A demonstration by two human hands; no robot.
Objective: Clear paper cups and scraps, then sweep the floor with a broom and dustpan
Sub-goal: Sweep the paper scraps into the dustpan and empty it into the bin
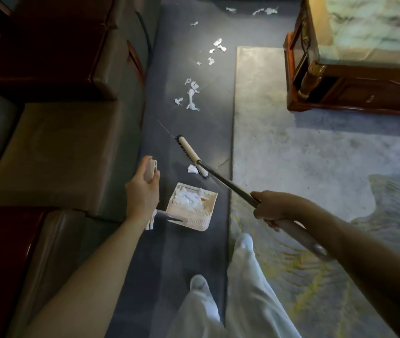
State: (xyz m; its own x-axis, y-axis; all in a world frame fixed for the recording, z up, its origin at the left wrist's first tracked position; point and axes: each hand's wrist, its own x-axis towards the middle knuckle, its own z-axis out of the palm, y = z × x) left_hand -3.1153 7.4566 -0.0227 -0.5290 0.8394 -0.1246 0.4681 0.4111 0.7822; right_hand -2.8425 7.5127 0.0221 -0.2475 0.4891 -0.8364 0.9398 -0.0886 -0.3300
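Broom (229,186) gripped by extended right hand (274,207); left hand (142,191) seemingly grips dustpan (189,219) handle.

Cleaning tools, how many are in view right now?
2. The broom, gripped by the right hand, has its head beside a loose scrap on the dark floor. The dustpan, holding white scraps, sits nearer the camera, its handle in the left hand. None seems hidden.

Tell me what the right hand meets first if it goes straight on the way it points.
Probably the broom head, down the handle the right hand grips; the dustpan sits just beside that line.
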